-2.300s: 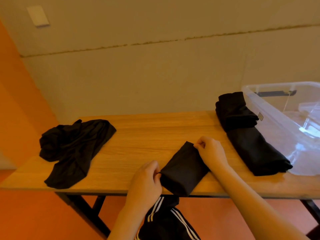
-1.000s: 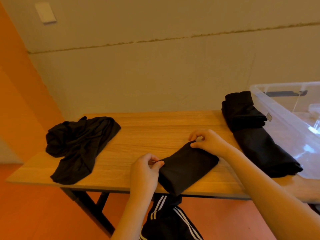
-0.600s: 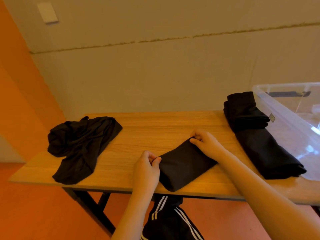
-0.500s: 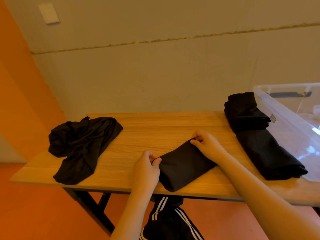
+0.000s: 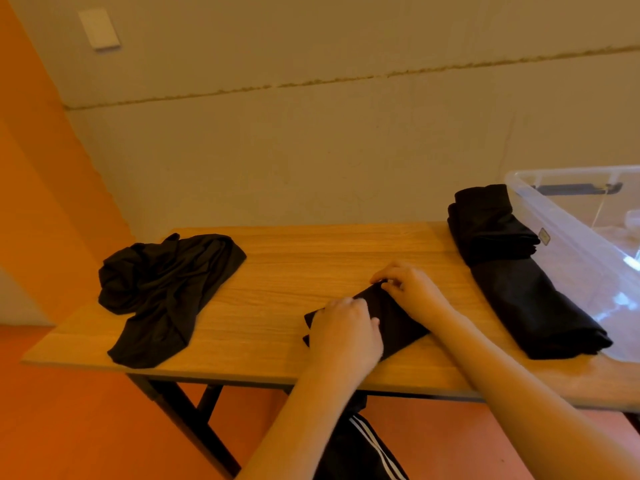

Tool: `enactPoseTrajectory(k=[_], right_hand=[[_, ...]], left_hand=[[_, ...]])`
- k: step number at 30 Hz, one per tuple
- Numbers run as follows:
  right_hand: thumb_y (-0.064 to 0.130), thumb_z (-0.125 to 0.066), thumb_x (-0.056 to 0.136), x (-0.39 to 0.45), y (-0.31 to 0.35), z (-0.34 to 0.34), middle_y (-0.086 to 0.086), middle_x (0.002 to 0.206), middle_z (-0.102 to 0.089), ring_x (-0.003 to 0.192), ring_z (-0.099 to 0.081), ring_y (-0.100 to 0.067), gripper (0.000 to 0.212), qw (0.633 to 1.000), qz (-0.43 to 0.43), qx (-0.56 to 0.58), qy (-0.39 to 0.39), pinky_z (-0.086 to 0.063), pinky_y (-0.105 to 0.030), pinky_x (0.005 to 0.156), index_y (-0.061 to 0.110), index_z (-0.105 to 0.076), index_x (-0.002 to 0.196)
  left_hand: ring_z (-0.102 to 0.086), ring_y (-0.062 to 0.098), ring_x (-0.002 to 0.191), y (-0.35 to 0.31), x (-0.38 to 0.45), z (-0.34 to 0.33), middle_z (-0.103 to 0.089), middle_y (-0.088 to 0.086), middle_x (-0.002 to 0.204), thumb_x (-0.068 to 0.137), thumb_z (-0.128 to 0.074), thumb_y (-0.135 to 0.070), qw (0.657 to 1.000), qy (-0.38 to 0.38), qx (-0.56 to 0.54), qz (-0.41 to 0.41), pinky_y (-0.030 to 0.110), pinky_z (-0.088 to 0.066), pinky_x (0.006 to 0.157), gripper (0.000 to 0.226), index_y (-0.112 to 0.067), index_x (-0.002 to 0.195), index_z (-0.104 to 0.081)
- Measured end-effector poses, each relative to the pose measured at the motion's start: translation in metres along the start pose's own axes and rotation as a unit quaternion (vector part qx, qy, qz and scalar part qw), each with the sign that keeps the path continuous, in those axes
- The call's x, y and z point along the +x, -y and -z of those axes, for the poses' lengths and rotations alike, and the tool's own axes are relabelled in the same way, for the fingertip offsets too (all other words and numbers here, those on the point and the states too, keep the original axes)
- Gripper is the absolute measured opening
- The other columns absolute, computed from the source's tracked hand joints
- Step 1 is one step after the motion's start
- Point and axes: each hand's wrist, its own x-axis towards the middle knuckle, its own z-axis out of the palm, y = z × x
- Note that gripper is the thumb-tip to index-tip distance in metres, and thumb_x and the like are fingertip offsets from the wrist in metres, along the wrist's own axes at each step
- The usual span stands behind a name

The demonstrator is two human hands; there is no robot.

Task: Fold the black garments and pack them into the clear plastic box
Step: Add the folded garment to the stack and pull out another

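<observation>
Wooden table (image 5: 277,258): both hands (image 5: 346,332) (image 5: 412,289) pinch a half-folded garment (image 5: 391,320); two folded (image 5: 519,271) beside the box (image 5: 568,216), one crumpled (image 5: 162,289) left.

Crumpled garment (image 5: 162,292) left on table (image 5: 284,258) — folded stack (image 5: 519,278) right, touching box (image 5: 588,237).

Wooden table (image 5: 277,258) with pale grain, standing on dark metal legs (image 5: 180,410) over an orange-red floor (image 5: 69,427). Behind it, a beige wall (image 5: 311,150) crossed by a rough horizontal seam (image 5: 346,79), a white switch plate (image 5: 98,29) upper left. Orange wall (image 5: 34,168) at left.
</observation>
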Motion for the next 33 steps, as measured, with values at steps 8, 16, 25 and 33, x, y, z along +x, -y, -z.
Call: enactPoseTrajectory(k=[8, 16, 25, 33], right_hand=[[0.012, -0.047, 0.094, -0.020, 0.028, 0.003, 0.000, 0.133, -0.053, 0.124, -0.048, -0.016, 0.034, 0.984, 0.138, -0.090, -0.066, -0.034, -0.028, 0.104, 0.016, -0.055, 0.127], [0.043, -0.025, 0.099, -0.026, 0.031, -0.012, 0.001, 0.155, -0.018, 0.143, -0.011, -0.012, 0.055, 0.979, 0.056, -0.123, 0.153, -0.006, -0.027, 0.115, 0.018, -0.019, 0.148], [0.044, -0.020, 0.099, -0.036, -0.006, 0.017, 0.005, 0.157, -0.008, 0.144, -0.003, -0.013, 0.055, 0.974, -0.088, -0.120, 0.173, -0.001, -0.042, 0.116, 0.024, -0.008, 0.149], [0.037, -0.037, 0.098, -0.043, 0.002, 0.046, 0.002, 0.157, -0.003, 0.144, 0.002, -0.015, 0.064, 0.983, -0.024, -0.162, 0.082, -0.004, -0.039, 0.118, 0.022, -0.001, 0.149]], left_hand=[[0.002, 0.020, 0.146, 0.023, 0.008, -0.027, 0.000, 0.003, 0.159, 0.097, -0.026, -0.043, 0.994, 0.091, 0.066, 0.014, 0.037, 0.000, 0.117, 0.063, -0.017, 0.151, -0.006], [0.003, 0.017, 0.145, 0.029, -0.004, -0.027, 0.001, 0.004, 0.159, 0.093, -0.033, -0.054, 0.994, 0.075, 0.012, 0.077, 0.034, -0.001, 0.117, 0.078, -0.014, 0.151, 0.001], [0.010, 0.017, 0.145, 0.046, -0.013, -0.015, 0.011, -0.001, 0.158, 0.092, -0.023, -0.063, 0.989, 0.119, -0.010, 0.092, 0.039, 0.000, 0.119, 0.078, -0.020, 0.150, 0.007], [-0.007, 0.023, 0.145, 0.055, -0.025, 0.000, -0.008, 0.008, 0.158, 0.095, -0.034, -0.051, 0.979, 0.004, -0.092, 0.181, 0.039, -0.012, 0.118, 0.073, -0.013, 0.150, -0.003]])
